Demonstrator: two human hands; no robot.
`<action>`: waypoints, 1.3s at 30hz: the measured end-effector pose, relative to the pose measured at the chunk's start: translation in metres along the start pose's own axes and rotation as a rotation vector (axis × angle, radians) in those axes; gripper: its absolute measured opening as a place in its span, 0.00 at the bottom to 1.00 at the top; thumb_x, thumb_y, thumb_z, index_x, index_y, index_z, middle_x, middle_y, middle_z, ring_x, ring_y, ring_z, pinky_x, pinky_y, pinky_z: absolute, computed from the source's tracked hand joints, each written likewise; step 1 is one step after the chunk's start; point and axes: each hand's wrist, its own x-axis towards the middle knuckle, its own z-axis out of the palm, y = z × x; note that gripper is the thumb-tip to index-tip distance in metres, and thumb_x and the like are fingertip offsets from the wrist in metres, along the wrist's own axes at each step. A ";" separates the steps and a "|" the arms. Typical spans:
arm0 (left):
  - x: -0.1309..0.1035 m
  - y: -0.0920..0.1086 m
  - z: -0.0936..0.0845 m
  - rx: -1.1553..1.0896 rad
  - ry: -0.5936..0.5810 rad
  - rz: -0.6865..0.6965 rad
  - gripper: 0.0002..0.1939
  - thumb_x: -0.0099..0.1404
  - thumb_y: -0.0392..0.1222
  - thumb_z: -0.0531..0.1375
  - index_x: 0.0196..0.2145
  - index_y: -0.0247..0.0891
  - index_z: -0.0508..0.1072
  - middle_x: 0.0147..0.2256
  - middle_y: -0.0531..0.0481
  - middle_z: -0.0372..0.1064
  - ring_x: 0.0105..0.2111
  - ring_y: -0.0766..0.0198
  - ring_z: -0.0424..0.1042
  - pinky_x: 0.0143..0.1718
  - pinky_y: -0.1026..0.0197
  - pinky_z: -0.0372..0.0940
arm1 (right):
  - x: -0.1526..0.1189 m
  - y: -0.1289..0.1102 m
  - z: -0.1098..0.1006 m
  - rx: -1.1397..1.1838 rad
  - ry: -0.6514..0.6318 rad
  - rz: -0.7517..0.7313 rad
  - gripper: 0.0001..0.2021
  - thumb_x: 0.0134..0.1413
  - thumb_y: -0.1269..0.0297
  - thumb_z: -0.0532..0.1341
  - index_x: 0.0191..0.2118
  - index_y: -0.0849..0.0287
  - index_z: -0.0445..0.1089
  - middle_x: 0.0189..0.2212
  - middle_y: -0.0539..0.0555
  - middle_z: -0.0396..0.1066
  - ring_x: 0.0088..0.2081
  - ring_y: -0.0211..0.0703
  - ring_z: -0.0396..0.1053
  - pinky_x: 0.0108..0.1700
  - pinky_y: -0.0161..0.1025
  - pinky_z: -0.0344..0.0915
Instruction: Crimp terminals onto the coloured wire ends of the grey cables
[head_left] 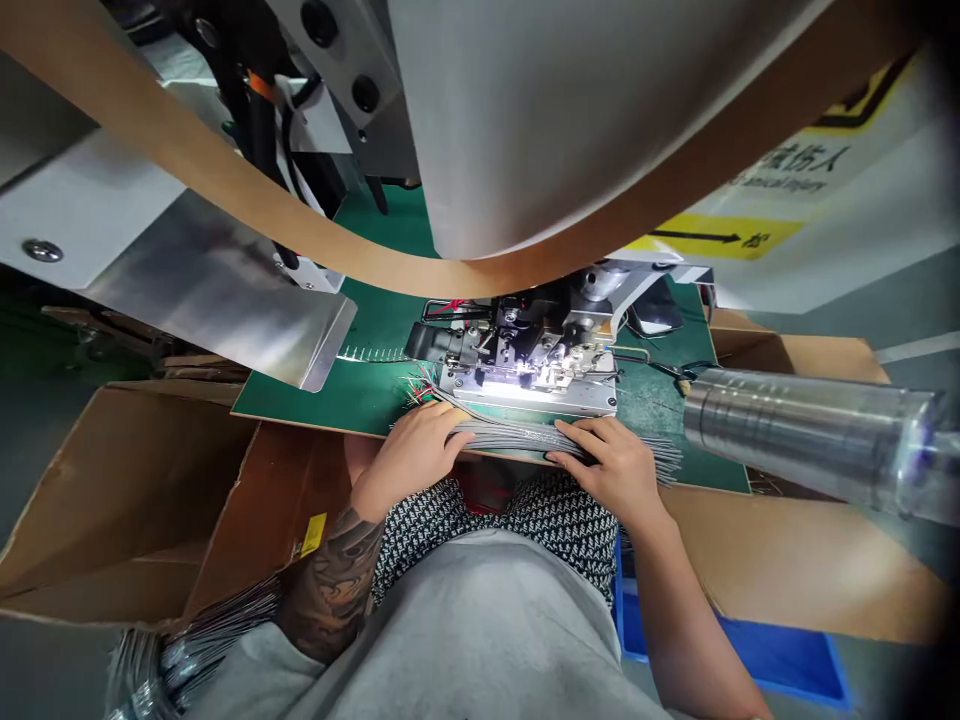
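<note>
A bundle of thin grey cables (514, 436) lies along the front edge of the green tabletop (300, 402), just before a lit machine head (536, 360). My left hand (421, 445) is closed round the bundle's left part, near stripped ends with red, green and white wires (421, 386). Farther right, my right hand (611, 462) grips the same bundle, thumb below and fingers on top. The cables' right ends fan out past that hand. A strip of small metal terminals (373, 354) runs into the machine from the left.
A brown paper strip (360, 262) curves overhead below a large grey reel. A metal cylinder (795, 430) juts in at right, near a pair of dark-handled tools. Cardboard boxes (127, 490) flank the table; more cables (202, 650) and a blue bin (787, 655) are lower down.
</note>
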 end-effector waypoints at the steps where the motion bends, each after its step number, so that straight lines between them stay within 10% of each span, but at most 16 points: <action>1: 0.002 0.000 -0.001 0.019 -0.005 0.014 0.07 0.81 0.41 0.60 0.48 0.40 0.79 0.47 0.47 0.79 0.49 0.51 0.77 0.50 0.50 0.70 | -0.001 0.001 0.001 0.004 -0.003 0.000 0.17 0.69 0.54 0.71 0.59 0.52 0.82 0.49 0.56 0.83 0.50 0.53 0.80 0.51 0.52 0.78; 10: 0.003 0.019 -0.003 0.345 0.080 0.092 0.09 0.81 0.39 0.60 0.39 0.38 0.73 0.39 0.45 0.73 0.43 0.49 0.72 0.45 0.49 0.66 | 0.001 0.001 0.001 0.010 -0.025 -0.020 0.18 0.70 0.53 0.69 0.60 0.53 0.82 0.52 0.57 0.83 0.51 0.55 0.79 0.53 0.53 0.78; 39: 0.018 0.031 -0.018 0.270 -0.177 -0.082 0.04 0.74 0.40 0.63 0.41 0.40 0.78 0.45 0.43 0.81 0.49 0.46 0.80 0.47 0.51 0.69 | 0.011 0.005 0.008 0.027 0.029 -0.105 0.19 0.66 0.53 0.73 0.57 0.55 0.84 0.44 0.56 0.82 0.47 0.52 0.79 0.47 0.49 0.76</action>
